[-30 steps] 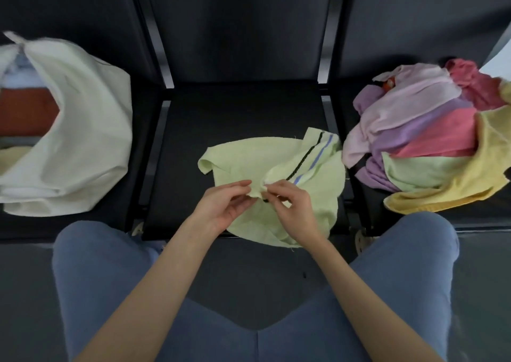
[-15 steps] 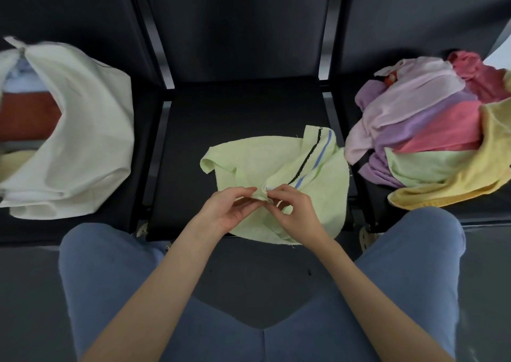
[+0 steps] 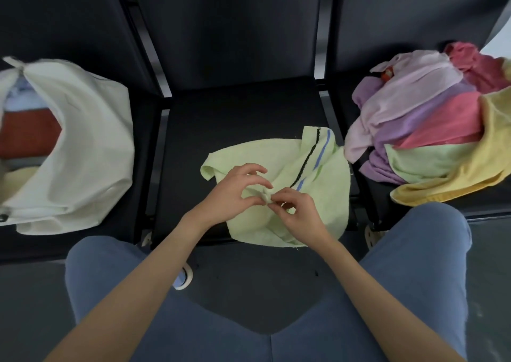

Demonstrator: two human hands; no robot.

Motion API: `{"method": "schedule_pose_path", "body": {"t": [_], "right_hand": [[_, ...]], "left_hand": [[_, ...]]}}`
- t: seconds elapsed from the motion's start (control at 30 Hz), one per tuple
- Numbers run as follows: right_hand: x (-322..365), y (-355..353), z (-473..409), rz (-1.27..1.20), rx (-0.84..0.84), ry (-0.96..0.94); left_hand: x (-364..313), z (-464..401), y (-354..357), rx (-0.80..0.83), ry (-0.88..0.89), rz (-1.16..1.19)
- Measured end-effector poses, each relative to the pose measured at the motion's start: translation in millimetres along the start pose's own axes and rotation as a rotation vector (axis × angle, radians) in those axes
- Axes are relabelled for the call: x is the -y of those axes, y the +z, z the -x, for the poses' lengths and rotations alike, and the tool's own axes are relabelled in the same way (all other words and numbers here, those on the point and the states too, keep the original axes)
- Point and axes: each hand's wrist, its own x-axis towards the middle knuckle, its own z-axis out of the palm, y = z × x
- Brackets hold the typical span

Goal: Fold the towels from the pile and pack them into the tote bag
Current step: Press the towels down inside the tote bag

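Note:
A pale green towel (image 3: 326, 195) with a black and a blue stripe lies crumpled on the middle black seat (image 3: 235, 123). My left hand (image 3: 235, 192) and my right hand (image 3: 298, 212) meet above its middle, each pinching the same small bunched bit of the towel between thumb and fingertips. A cream tote bag (image 3: 83, 151) sits on the left seat, its mouth open to the left, with an orange-red towel (image 3: 27, 132) and pale ones inside. The towel pile (image 3: 431, 129) of pink, lilac, coral, green and yellow cloths lies on the right seat.
Dark seat backs (image 3: 226, 24) rise behind all three seats. My knees in blue trousers (image 3: 414, 251) frame the seat's front edge, and a shoe (image 3: 182, 277) shows on the dark floor below.
Both hands stayed together on the green towel, working the pinched bit into a tighter bunch. My left fingers have spread a little. The view has shifted slightly.

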Motion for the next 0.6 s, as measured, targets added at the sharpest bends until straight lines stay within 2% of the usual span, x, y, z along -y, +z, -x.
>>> {"method": "schedule_pose_path", "body": {"t": [0.13,0.2,0.3,0.43,0.6], "right_hand": [[3,-3,0,-0.013,-0.035,0.034],[8,-6,-1,-0.022,-0.079,0.043],[19,-13,-3,-0.038,-0.194,0.014],[42,-26,-8,-0.009,-0.253,-0.027],[63,-49,-15,0.070,-0.297,0.010]], "left_hand": [[-5,-14,-11,0.098,0.035,-0.057],[-11,-19,-14,0.084,0.081,-0.086],[-28,-25,-20,-0.029,0.173,-0.093],[-63,-28,-40,-0.183,0.252,-0.079],[-100,-29,-83,-0.474,0.263,0.109]]}}
